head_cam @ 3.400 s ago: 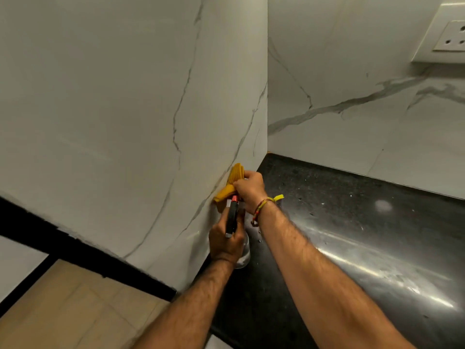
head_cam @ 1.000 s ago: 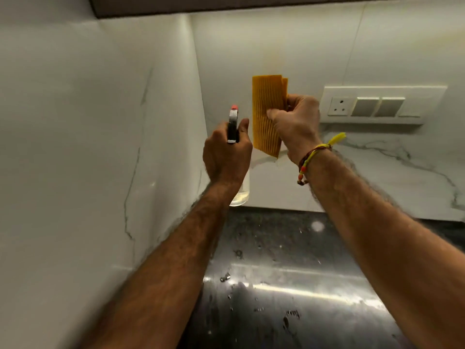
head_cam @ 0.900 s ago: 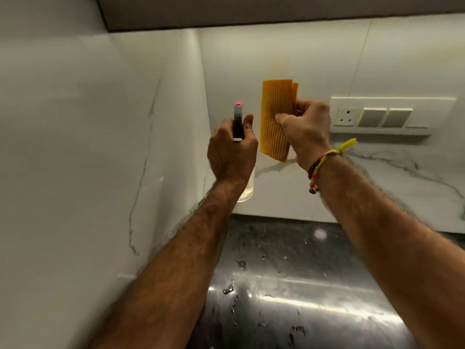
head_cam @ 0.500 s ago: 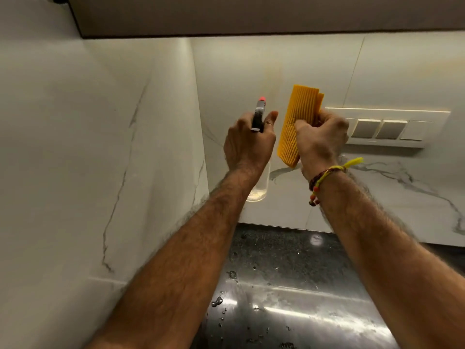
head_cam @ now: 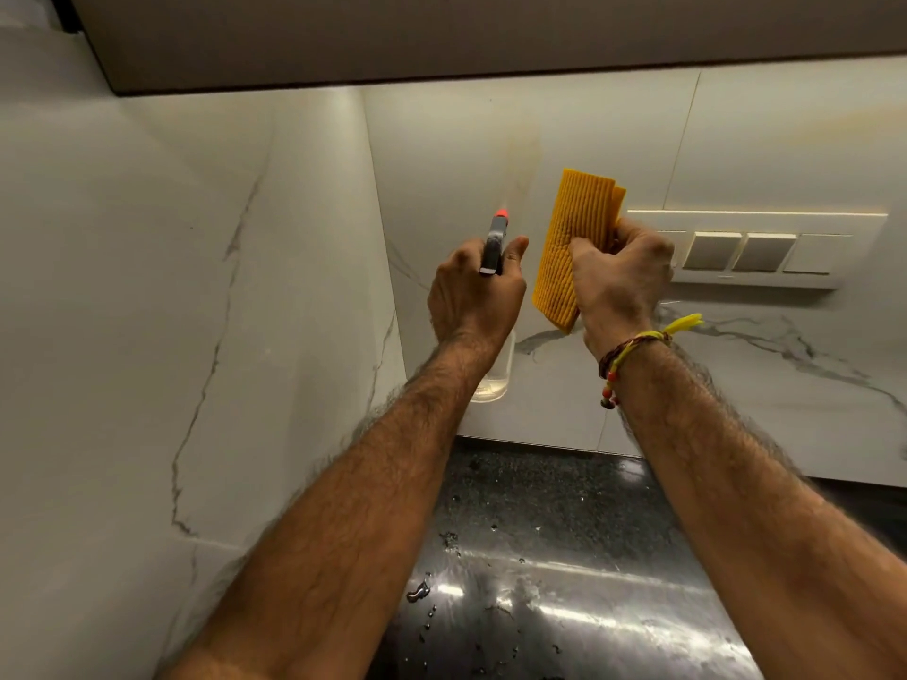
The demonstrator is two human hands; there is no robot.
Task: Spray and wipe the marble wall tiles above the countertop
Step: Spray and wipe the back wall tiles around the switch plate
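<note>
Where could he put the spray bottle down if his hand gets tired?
The black counter has bare room between his two arms, from the back wall toward the shiny near part, though water drops dot it. Up high it is crowded: the left hand holds the spray bottle, the right hand the yellow cloth, beside the switch panel.

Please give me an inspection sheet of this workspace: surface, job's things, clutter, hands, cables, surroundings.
Surface: black countertop, glossy, with water drops.
Job's things: spray bottle, nozzle toward the back marble wall; folded yellow cloth, raised.
Clutter: nothing seen.
Hands: left hand grips the bottle; right hand grips the cloth.
Cables: nothing seen.
Surroundings: switch panel on the back wall; side marble wall; cabinet underside above.
</note>
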